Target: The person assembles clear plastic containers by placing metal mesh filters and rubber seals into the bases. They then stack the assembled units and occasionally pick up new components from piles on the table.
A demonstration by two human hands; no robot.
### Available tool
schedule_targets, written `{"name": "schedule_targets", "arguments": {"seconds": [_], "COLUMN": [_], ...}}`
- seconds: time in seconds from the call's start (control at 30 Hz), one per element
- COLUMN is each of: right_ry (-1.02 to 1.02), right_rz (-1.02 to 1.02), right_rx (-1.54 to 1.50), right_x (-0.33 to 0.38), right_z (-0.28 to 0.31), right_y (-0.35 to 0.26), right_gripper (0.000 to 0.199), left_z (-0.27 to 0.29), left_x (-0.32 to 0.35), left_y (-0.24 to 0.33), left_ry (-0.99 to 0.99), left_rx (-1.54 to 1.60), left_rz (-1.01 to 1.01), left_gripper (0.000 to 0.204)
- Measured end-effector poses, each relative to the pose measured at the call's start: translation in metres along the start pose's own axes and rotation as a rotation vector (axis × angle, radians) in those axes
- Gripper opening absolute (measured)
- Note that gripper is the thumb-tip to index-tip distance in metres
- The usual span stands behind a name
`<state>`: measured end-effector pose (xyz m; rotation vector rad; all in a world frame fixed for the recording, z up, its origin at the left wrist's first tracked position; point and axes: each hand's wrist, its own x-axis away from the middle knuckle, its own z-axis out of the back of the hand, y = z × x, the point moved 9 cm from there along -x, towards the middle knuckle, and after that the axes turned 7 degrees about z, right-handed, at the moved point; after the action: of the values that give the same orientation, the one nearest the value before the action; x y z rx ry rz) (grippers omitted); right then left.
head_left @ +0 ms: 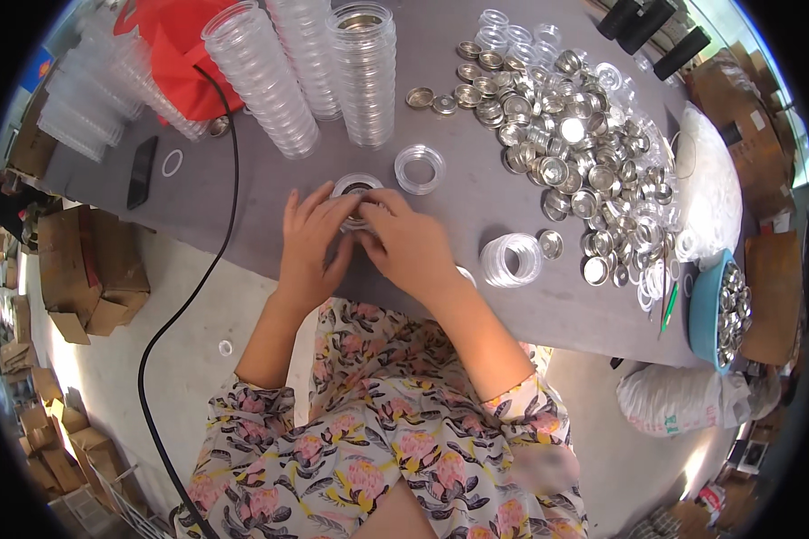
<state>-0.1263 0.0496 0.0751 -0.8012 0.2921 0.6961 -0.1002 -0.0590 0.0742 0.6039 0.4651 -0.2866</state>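
Observation:
My left hand (310, 247) and my right hand (409, 247) meet over a small round clear plastic case (358, 189) with a metal cap inside it, on the grey table (270, 193). Fingers of both hands press on the case from its near side. Another clear round case (420, 168) lies just beyond and to the right. A short stack of clear rings (511, 259) stands right of my right hand, beside a single metal cap (551, 243).
Tall stacks of clear cases (364, 72) stand at the back. A big heap of metal caps (571, 135) covers the right side. A blue bowl of caps (719, 310) sits at the right edge. A phone (141, 171), a black cable (234, 162) and cardboard boxes (81, 269) are on the left.

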Motion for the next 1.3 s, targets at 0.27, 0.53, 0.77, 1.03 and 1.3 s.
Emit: {"name": "schedule_targets", "arguments": {"seconds": [0.27,0.53,0.77,1.03,1.3], "right_ry": [0.618,0.285,0.39,0.2,0.463], "right_rz": [0.109,0.097,0.098,-0.261,-0.362], "right_rx": [0.157,0.438,0.265,0.575,0.391], "right_x": [0.068,0.085,0.091,0.155,0.167], "right_z": [0.121,0.122,0.139,0.141,0.156], "right_y": [-0.002,0.036,0.037,0.121,0.141], "right_gripper": [0.028,0.031,0.024,0.021,0.012], "left_z": [-0.025,-0.098,-0.087,-0.083,-0.119], "left_x": [0.019,0.048,0.011,-0.012,-0.024], "left_y": [0.062,0.094,0.118,0.141,0.135], "left_ry": [-0.101,-0.444,-0.308,-0.157,-0.349], "left_rx": [0.232,0.069,0.245,0.346,0.365], "left_rz": [-0.178,-0.378,-0.259,-0.284,-0.239], "left_gripper": [0.046,0.033,0.046,0.05,0.034]}}
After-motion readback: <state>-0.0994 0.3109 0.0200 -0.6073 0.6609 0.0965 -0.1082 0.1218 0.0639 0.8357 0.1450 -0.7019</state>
